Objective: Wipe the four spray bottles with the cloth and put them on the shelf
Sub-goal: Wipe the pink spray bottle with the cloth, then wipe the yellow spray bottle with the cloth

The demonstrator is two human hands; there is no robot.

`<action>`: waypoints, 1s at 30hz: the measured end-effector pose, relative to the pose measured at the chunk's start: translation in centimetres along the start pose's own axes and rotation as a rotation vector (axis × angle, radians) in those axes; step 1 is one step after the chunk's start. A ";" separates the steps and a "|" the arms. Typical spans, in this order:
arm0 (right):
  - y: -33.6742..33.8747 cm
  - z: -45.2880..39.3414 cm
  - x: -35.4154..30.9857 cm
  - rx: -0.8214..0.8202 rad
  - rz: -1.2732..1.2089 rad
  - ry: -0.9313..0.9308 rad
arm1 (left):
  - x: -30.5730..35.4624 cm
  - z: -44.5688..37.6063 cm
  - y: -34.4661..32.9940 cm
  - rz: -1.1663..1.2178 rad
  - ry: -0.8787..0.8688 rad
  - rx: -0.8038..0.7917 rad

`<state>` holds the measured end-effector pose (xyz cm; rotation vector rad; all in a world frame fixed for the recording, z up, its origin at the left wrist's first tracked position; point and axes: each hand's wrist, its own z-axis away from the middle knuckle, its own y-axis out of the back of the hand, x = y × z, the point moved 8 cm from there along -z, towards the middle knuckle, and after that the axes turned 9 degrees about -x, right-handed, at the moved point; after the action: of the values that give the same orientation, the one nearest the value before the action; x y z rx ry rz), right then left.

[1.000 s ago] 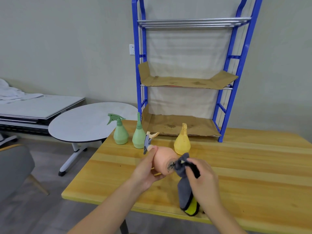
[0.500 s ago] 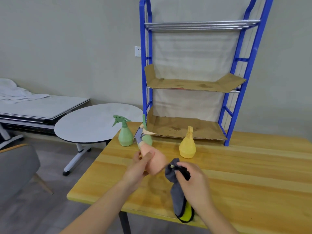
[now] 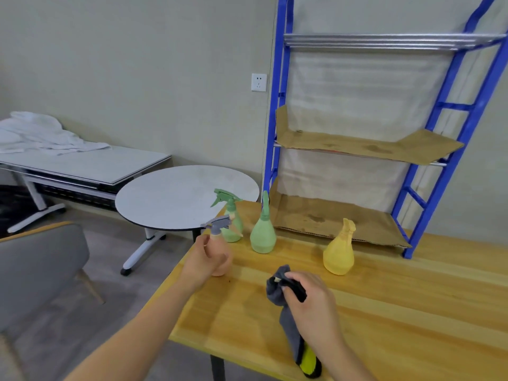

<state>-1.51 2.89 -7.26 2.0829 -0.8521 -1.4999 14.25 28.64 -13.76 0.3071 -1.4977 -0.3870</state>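
Far left of frame: grey chair point(image 3: 41, 273), a low white bench point(image 3: 90, 169) with white sheets point(image 3: 41, 133), then a round white table point(image 3: 181, 198). Left of centre: left hand point(image 3: 203, 261) wrapped around the peach bottle point(image 3: 221, 259), grip closed on its body, grey nozzle upright, base at or just above the wooden counter point(image 3: 384, 312) near its left edge; contact unclear. Just behind: two green bottles, one point(image 3: 232, 221) partly hidden by the peach nozzle, the other point(image 3: 263, 233) beside it, both standing on the counter. Lower centre: right hand point(image 3: 310, 303) pinching a grey cloth point(image 3: 288, 320), its yellow-and-black end hanging down by the near counter edge. Right of centre: yellow bottle point(image 3: 339, 254) standing just before the blue shelf point(image 3: 412, 215), whose cardboard-lined tiers hold no bottles.
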 end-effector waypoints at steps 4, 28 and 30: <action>-0.7 -0.5 0.3 0.001 -0.014 -0.035 | 0.3 -1.6 0.0 -0.042 -0.057 -0.021; 11.3 3.8 7.3 0.372 -0.160 -0.137 | 17.3 2.9 -15.9 -0.276 -0.618 0.017; 13.1 4.7 8.4 0.409 -0.150 -0.149 | 19.8 2.2 -19.4 -0.289 -0.576 -0.074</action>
<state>-7.07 -12.31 -5.86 2.3905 -1.1632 -1.6892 11.53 2.73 -4.10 0.3741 -2.0009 -0.8097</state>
